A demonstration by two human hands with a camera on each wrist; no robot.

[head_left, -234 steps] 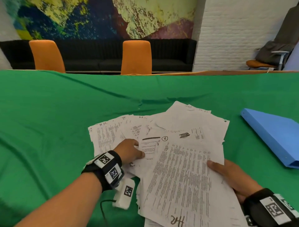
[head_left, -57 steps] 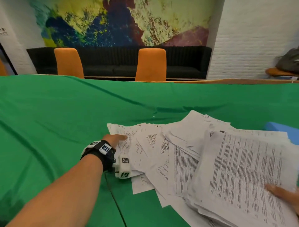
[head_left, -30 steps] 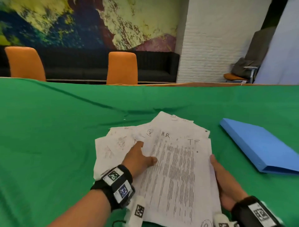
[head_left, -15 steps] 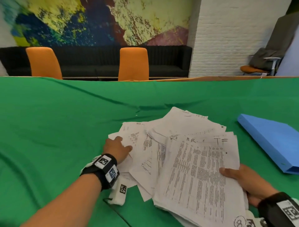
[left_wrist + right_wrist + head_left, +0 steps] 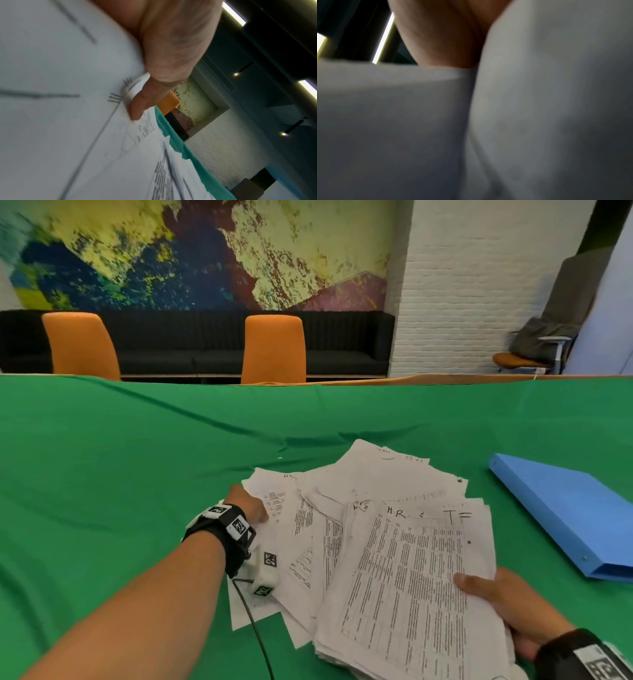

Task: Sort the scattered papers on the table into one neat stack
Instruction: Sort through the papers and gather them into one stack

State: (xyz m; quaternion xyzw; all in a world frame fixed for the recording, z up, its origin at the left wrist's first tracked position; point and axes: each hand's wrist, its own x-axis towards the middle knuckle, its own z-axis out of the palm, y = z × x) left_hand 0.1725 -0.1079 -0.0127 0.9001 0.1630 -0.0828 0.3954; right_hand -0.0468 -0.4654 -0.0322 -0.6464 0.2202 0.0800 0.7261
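Here the right hand (image 5: 510, 604) grips the gathered stack (image 5: 411, 583) at its right edge, long axis running away from the person; the left hand (image 5: 247, 504) pinches the loose sheets (image 5: 291, 518) fanned just left of it on the green table (image 5: 137, 474), nearer them.

Before you, a painted mural (image 5: 191, 254), a white brick wall (image 5: 479, 285); a black sofa (image 5: 191, 350), two orange chairs (image 5: 273, 347); ceiling strip lights (image 5: 235, 13)

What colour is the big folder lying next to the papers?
Blue. The folder lies closed on the green tablecloth; the head view shows it best.
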